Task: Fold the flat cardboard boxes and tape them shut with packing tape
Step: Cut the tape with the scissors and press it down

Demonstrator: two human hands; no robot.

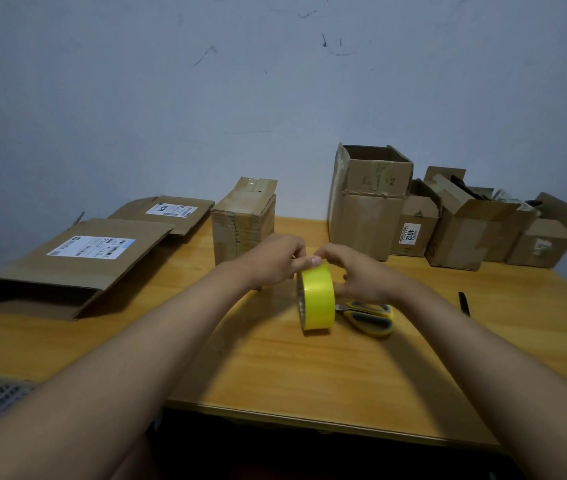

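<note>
Tape roll [316, 299] upright on desk [275, 368]; both hands' fingers [311, 261] pinched at its top, picking the end. Peel slowly, steadying roll beneath.

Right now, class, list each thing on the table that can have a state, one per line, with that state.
Tape roll: standing on edge, held by both hands.
Left hand: fingers pinching the roll's top.
Right hand: gripping the roll's far side.
Scissors: lying flat, blades hidden.
Near flat box: unfolded, lying flat.
Middle box: folded up, top flap raised.
Tall box: upright, open on top.
</note>
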